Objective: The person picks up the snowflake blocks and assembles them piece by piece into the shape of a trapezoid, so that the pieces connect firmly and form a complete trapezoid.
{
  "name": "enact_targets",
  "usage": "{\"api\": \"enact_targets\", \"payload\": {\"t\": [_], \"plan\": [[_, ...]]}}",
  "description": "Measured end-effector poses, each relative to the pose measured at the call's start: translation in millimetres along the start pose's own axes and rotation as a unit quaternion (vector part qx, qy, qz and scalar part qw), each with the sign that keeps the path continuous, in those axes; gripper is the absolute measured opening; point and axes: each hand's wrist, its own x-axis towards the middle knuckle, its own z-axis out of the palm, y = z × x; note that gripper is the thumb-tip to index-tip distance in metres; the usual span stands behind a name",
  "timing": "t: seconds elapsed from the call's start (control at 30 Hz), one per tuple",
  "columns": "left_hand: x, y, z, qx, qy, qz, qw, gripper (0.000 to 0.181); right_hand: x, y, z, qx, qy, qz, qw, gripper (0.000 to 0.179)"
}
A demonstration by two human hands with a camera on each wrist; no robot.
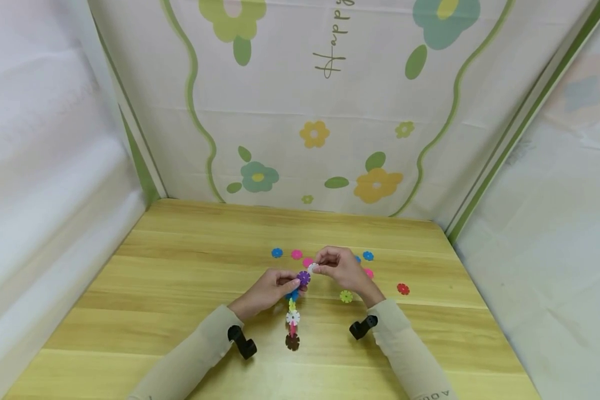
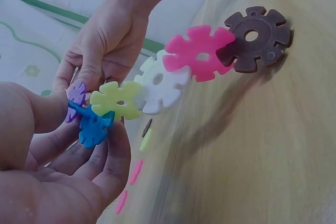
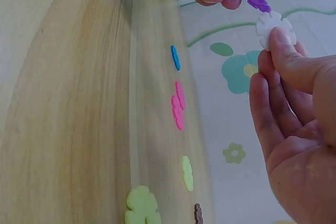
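The table (image 1: pixel 130 289), wood-grained and apparently smooth, lies beneath everything. Over it are the two hands: the left hand (image 1: pixel 270 289) is pinched, thumb against fingers, on the blue part of a chain of discs (image 2: pixel 163 90), while the right hand (image 1: pixel 342 269) pinches a white disc (image 1: pixel 313 268) between thumb and fingers. In the head view the chain runs from the left-hand grip toward six o'clock, ending in a brown disc (image 1: pixel 292 342); whether that end touches the table cannot be told. The chain should be very light, its plastic discs stiff, but the slotted joints look like the weak points, apt to twist or part, so it is best held close to the joint being worked rather than by its far end. At one o'clock from the left-hand grip is the purple disc (image 1: pixel 304 278), and the white disc sits right at its edge; how deeply they interlock, if at all, is unclear. From the purple disc, a red disc (image 1: pixel 403 289) lies at three o'clock and a blue disc (image 1: pixel 277 253) at ten. Such thin, probably slick pieces are best pinched face to face near the rim, leaving the receiving notch uncovered.
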Motion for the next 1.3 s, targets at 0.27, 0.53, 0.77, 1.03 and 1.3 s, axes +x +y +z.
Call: {"api": "enact_targets", "payload": {"t": [0.27, 0.53, 0.77, 1.03, 1.3], "plan": [[-2.3, 3.2, -0.7, 0.012, 0.004, 0.002, 0.9999, 0.032, 2.6, -2, 3, -0.036, -0.015, -0.035, 0.9986, 0.005], [-2.0, -2.3, 0.4, 0.025, -0.002, 0.029, 0.9992, 0.034, 8.1, -2, 9, -0.109, -0.026, -0.065, 0.9916, 0.007], [-6.7, -10.0, -3.0, 0.038, 0.029, 0.011, 0.9988, 0.033, 16.7, -7, -1, -0.17, -0.08, -0.023, 0.982, 0.018], [-11.2, -8.8, -6.2, -0.004, 0.048, -0.013, 0.9987, 0.031, 45.1, 5, -6, -0.288, -0.072, 0.043, 0.9539, 0.032], [-14.2, -5.0, -6.9, 0.0, 0.047, -0.013, 0.9988, 0.033, 59.1, 17, 3, -0.312, -0.092, 0.044, 0.9447, 0.02]]}}
